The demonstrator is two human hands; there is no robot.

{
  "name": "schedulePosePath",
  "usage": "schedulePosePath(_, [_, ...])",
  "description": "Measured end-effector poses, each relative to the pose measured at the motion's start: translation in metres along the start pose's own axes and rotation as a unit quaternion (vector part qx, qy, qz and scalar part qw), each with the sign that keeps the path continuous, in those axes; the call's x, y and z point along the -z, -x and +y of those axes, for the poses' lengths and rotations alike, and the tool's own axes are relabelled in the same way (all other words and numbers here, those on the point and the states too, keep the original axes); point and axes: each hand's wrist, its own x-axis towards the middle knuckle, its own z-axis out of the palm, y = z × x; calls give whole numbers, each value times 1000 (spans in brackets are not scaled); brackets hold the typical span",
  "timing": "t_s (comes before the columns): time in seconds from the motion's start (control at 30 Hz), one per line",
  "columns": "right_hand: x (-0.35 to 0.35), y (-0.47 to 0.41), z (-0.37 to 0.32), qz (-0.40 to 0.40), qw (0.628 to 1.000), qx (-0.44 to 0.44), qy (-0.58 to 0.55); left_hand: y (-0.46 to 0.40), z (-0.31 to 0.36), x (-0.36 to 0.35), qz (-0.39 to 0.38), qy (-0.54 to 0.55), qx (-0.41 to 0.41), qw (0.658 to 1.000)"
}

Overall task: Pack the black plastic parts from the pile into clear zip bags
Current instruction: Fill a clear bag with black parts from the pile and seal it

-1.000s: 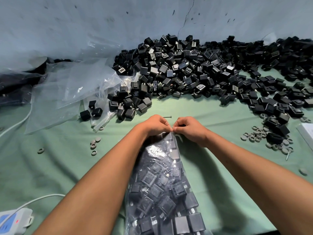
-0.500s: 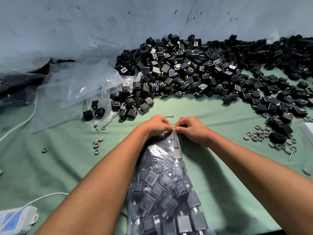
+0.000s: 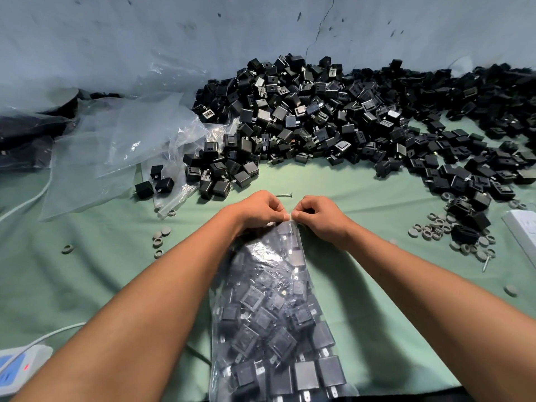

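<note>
Both forearms reach forward over the green bench. The left hand and right hand meet knuckle to knuckle, fingers curled tight, pinching the top edge of a clear zip bag. The bag lies near the bench's front edge, stuffed with black plastic parts. The pile stretches along the back edge against a grey wall; empty bags lie at the back left.

2 bare forearms reach in from the lower edge, no sleeves showing; the bare left hand and bare right hand wear no gloves.
</note>
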Motion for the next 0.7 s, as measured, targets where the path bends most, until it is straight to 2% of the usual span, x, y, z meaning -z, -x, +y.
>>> schedulePosePath(0.23, [1,-2,1,-12,1000,-12,1,-1,-4,-4,22,-42,-24,999])
schedulePosePath(0.43, [-1,0,1,0,1000,-19,-11,1,-8,3,0,-71,-24,997])
schedulePosePath(0.57, [-1,-1,1,2,1000,-16,-10,1,-7,-2,36,-115,-36,992])
schedulePosePath(0.7, [0,1,3,5,999,-27,-36,18,-27,13,90,-74,-40,992])
